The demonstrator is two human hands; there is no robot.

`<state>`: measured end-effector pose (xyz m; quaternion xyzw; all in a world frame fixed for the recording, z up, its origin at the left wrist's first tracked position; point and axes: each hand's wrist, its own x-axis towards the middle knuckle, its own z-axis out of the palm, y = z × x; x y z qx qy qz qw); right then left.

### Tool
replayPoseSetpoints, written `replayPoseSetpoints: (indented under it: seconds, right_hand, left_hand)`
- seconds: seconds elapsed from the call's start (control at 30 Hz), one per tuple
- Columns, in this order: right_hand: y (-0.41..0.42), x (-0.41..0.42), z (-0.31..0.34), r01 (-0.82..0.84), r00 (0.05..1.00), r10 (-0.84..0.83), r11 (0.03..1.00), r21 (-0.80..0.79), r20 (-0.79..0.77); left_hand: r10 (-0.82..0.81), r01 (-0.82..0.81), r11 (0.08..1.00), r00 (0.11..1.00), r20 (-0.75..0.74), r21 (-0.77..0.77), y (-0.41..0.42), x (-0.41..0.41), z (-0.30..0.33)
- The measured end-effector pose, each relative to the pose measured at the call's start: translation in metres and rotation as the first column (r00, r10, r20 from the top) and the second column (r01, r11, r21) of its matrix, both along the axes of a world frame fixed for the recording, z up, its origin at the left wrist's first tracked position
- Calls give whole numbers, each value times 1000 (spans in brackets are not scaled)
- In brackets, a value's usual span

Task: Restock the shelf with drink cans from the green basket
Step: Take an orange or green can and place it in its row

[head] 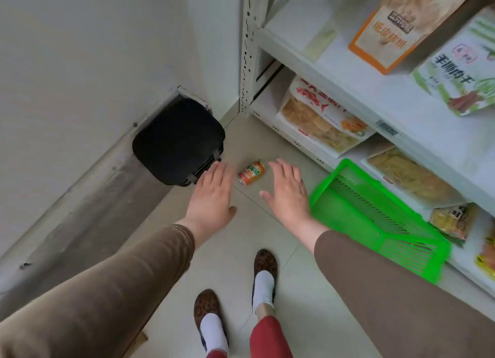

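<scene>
A person wearing long brown sleeves (112,280) with thin pale stitching at the cuff, red trousers (267,339), white socks (263,286) and leopard-print slip-on shoes (265,261). Both hands bare.

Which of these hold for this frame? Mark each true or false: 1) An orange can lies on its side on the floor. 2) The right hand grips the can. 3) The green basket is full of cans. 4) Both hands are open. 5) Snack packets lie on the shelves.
1) True: the orange can lies on its side on the floor tiles, between the hands.
2) False: the right hand holds nothing and is apart from the can.
3) False: the green basket shows no cans inside.
4) True: the left hand and right hand both have spread fingers.
5) True: snack packets lie on the shelves.
</scene>
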<state>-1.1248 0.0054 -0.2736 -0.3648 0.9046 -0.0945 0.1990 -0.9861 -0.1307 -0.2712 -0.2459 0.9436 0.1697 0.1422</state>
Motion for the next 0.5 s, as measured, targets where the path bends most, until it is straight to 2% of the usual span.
replayPoseSetpoints:
  seconds: [0.13, 0.27, 0.4, 0.5]
  right_hand:
    - [-9, -12, -103, 123, 985, -124, 992, 13, 120]
    - [-29, -25, -201, 347, 894, -356, 934, 84, 272]
    - [-53, -35, -282, 526, 740, -540, 836, 156, 401]
    - [-71, -45, -325, 690, 528, -674, 695, 202, 516]
  left_hand:
    - [11, -12, 1000, 999, 38, 24, 0, -13, -86]
    - [22, -25, 999, 997, 80, 39, -4, -28, -163]
    - [10, -15, 999, 995, 102, 44, -13, -37, -226]
    - [15, -23, 997, 993, 118, 67, -21, -41, -262]
